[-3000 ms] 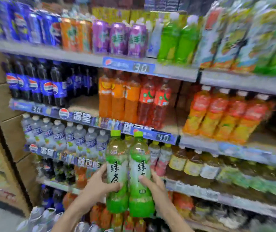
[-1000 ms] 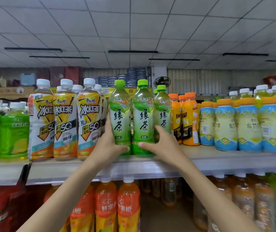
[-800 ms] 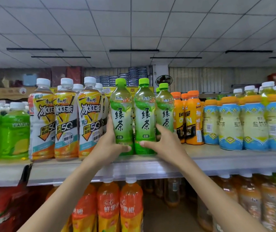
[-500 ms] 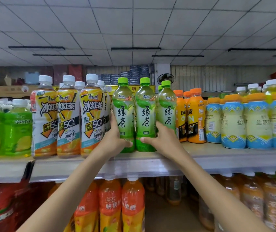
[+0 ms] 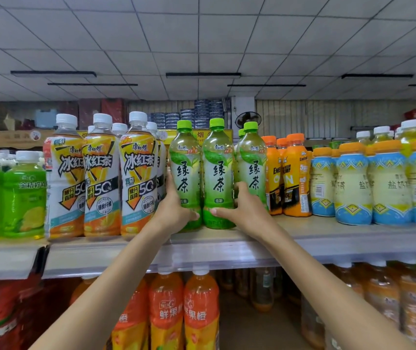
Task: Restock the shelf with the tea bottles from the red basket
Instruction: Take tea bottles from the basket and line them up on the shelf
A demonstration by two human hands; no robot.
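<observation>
Two green tea bottles with green caps stand side by side on the top shelf (image 5: pixel 302 238). My left hand (image 5: pixel 174 210) wraps the lower part of the left green tea bottle (image 5: pixel 185 170). My right hand (image 5: pixel 242 210) grips the base of the right green tea bottle (image 5: pixel 218 170). Just right of them stands a third green tea bottle (image 5: pixel 252 162), with more behind it. The red basket is out of view.
Iced tea bottles (image 5: pixel 138 173) with white caps stand directly left of my left hand, orange energy drink bottles (image 5: pixel 295 173) to the right, then blue-and-yellow bottles (image 5: pixel 353 183). Green lemon drinks (image 5: pixel 25 195) fill the far left. Orange juice bottles (image 5: pixel 201 309) sit on the shelf below.
I raised both green tea bottles from chest height beside the lower shelves to the top shelf. In the last second they slid slightly deeper beside the third bottle.
</observation>
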